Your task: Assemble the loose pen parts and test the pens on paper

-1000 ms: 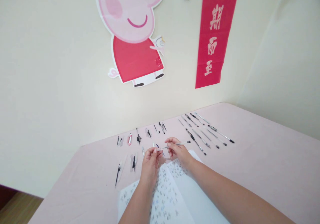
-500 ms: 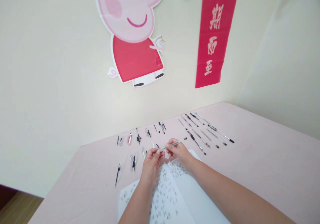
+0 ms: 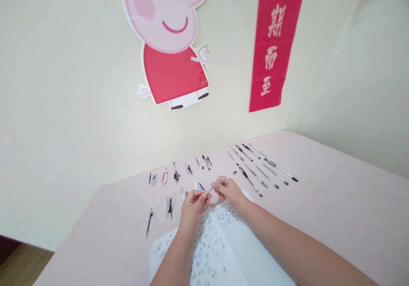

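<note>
A slim clear-barrelled pen (image 3: 228, 176) with a dark end slants up to the right above the paper. My right hand (image 3: 231, 194) pinches its barrel between thumb and fingers. Closed around the pen's lower left end is my left hand (image 3: 192, 207), whose fingertips hide the tip. Both hands are close together over written sheets of paper (image 3: 204, 256). Just beyond the left hand lie a few pen pieces, among them a dark blue stick (image 3: 201, 187), partly hidden by the fingers.
Several pens (image 3: 251, 181) lie in slanted rows at the right back of the pink-covered table (image 3: 335, 201). Groups of pen parts (image 3: 170, 207) and a pink-and-white pen (image 3: 165, 176) lie on the left. Behind the table stands a wall with a red banner (image 3: 271, 60) and a cartoon pig cutout (image 3: 175, 73).
The pen's dark far end has tilted slightly upward and shifted a little left. Both hands keep nearly the same place and grip; the view has shifted slightly.
</note>
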Demonstrator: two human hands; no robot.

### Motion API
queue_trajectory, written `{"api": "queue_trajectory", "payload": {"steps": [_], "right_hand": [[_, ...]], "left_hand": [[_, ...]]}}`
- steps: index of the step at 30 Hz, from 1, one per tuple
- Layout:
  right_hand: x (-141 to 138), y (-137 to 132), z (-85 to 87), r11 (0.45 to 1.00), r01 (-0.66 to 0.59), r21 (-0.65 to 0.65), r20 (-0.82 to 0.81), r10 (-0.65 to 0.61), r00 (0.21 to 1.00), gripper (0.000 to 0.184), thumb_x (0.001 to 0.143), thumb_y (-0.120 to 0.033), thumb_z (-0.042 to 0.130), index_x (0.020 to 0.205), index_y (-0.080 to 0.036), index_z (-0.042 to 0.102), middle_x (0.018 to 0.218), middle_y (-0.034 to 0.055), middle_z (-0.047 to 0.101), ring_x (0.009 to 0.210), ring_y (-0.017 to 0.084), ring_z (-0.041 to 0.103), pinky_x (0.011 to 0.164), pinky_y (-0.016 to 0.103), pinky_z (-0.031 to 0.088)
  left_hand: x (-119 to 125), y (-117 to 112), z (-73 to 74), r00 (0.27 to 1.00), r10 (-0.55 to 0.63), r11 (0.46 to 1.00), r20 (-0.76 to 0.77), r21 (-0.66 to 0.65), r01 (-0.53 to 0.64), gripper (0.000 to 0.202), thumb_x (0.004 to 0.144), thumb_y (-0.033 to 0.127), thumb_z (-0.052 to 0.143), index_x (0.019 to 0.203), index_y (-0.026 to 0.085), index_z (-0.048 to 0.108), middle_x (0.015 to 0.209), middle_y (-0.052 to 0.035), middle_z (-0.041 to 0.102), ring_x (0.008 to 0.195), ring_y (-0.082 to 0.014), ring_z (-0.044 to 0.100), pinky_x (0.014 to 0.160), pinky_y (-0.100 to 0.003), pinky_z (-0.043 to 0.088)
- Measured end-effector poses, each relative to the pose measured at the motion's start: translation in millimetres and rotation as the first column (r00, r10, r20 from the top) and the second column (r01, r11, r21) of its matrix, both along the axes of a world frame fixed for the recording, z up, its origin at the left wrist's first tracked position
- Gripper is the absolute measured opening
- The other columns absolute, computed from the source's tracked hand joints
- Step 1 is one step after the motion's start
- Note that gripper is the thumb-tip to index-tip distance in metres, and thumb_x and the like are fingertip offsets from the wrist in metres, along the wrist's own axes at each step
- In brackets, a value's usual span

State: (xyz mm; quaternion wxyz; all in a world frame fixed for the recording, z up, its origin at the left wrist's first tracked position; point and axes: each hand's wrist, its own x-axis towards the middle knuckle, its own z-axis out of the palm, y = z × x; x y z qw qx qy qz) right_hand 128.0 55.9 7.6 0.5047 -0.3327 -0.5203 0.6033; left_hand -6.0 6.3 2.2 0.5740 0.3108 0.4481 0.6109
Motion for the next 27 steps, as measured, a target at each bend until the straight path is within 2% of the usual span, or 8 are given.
{"api": "queue_trajectory", "payload": {"steps": [8, 14, 17, 20, 23, 25, 27], "right_hand": [[-1, -3, 2.3, 0.999, -0.016, -0.038, -0.025, 0.015, 1.0, 0.036, 0.068, -0.045, 0.066, 0.061, -0.018, 0.044, 0.043, -0.0084, 0.042, 0.039, 0.005, 0.031, 0.041, 0.019, 0.021], [10, 9, 5.0, 0.984, 0.137, -0.116, -0.128, -0.151, 0.98, 0.033, 0.066, -0.043, 0.067, 0.065, -0.018, 0.046, 0.043, -0.0101, 0.038, 0.038, 0.005, 0.028, 0.04, 0.019, 0.018], [18, 16, 6.5, 0.974, 0.199, -0.108, -0.126, -0.212, 0.969, 0.031, 0.065, -0.041, 0.068, 0.064, -0.018, 0.047, 0.044, -0.0099, 0.038, 0.038, 0.004, 0.029, 0.04, 0.018, 0.019], [21, 20, 5.7, 0.974, 0.216, -0.067, -0.074, -0.221, 0.972, 0.029, 0.065, -0.04, 0.067, 0.064, -0.017, 0.049, 0.046, -0.0081, 0.042, 0.041, 0.006, 0.036, 0.042, 0.019, 0.025], [22, 22, 2.0, 0.988, 0.152, -0.001, 0.02, -0.151, 0.988, 0.025, 0.067, -0.039, 0.065, 0.071, -0.017, 0.055, 0.054, -0.0039, 0.052, 0.048, 0.009, 0.046, 0.045, 0.02, 0.032], [23, 24, -1.7, 0.996, 0.076, 0.053, 0.133, -0.083, 0.988, 0.022, 0.069, -0.035, 0.062, 0.079, -0.016, 0.058, 0.063, -0.0004, 0.058, 0.055, 0.011, 0.053, 0.048, 0.021, 0.037], [25, 25, -5.4, 0.991, 0.006, 0.135, 0.3, -0.047, 0.953, 0.016, 0.071, -0.027, 0.059, 0.082, -0.015, 0.061, 0.069, 0.002, 0.061, 0.061, 0.013, 0.056, 0.054, 0.023, 0.04]], "left_hand": [[3, 1, 2.7, 0.999, 0.036, 0.999, -0.039, 0.029, -0.035, 0.026, 0.064, 0.031, 0.073, 0.077, 0.014, 0.059, 0.073, -0.0022, 0.066, 0.069, -0.01, 0.063, 0.067, -0.021, 0.048], [-1, 5, 0.0, 0.986, 0.165, 0.983, -0.012, 0.079, -0.164, 0.025, 0.065, 0.032, 0.071, 0.078, 0.015, 0.057, 0.07, 0.0012, 0.062, 0.066, -0.0076, 0.06, 0.064, -0.018, 0.046], [-4, 8, -2.9, 0.972, 0.235, 0.967, 0.012, 0.099, -0.235, 0.027, 0.064, 0.033, 0.071, 0.079, 0.016, 0.057, 0.069, 0.0018, 0.06, 0.064, -0.0076, 0.059, 0.063, -0.019, 0.046], [-6, 10, -5.0, 0.953, 0.301, 0.949, 0.043, 0.088, -0.304, 0.029, 0.063, 0.034, 0.072, 0.08, 0.016, 0.056, 0.068, 0.0016, 0.06, 0.062, -0.0075, 0.059, 0.062, -0.019, 0.047], [-7, 11, -4.5, 0.926, 0.366, 0.925, 0.097, 0.074, -0.373, 0.028, 0.065, 0.033, 0.071, 0.081, 0.017, 0.056, 0.067, 0.0018, 0.061, 0.061, -0.0069, 0.059, 0.062, -0.018, 0.047], [-9, 12, -3.1, 0.903, 0.408, 0.905, 0.137, 0.068, -0.419, 0.026, 0.066, 0.032, 0.071, 0.08, 0.017, 0.055, 0.066, 0.0021, 0.061, 0.06, -0.0067, 0.06, 0.063, -0.019, 0.047], [-10, 13, -1.6, 0.882, 0.441, 0.888, 0.168, 0.061, -0.455, 0.025, 0.067, 0.03, 0.07, 0.08, 0.017, 0.054, 0.066, 0.0026, 0.06, 0.06, -0.0065, 0.06, 0.064, -0.019, 0.048]]}}
